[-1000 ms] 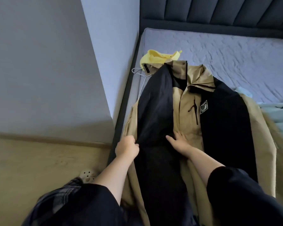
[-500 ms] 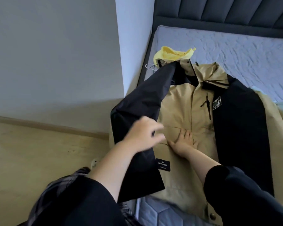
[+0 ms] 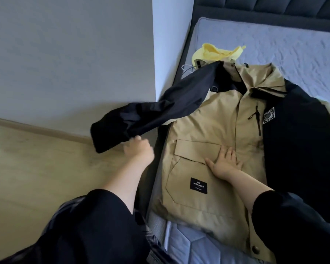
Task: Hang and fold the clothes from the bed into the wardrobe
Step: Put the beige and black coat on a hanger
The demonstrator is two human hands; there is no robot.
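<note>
The jacket (image 3: 208, 115) lies front-up on the bed (image 3: 284, 44), close to its left edge. My right hand (image 3: 226, 161) rests flat on the front beside the pocket (image 3: 194, 149), fingers (image 3: 229, 152) straight and spread, holding nothing. My left hand (image 3: 139, 149) is under the cuff of the dark sleeve (image 3: 160, 111), which sticks out over the floor (image 3: 36, 168). That hand is blurred, so I cannot tell whether its fingers grip the cuff or only touch it.

If they have no hold, I expect the sleeve to drop past the bed edge and drag that shoulder askew. A hard tug could slide the slick jacket under my palm, or snag the hanger (image 3: 186, 67) beside the collar, near the yellow top (image 3: 213, 52).

As for containers, the pocket's flap is down and its contents are hidden. The chest zip (image 3: 258, 121) shows nothing inside either. No wardrobe is in view.
</note>
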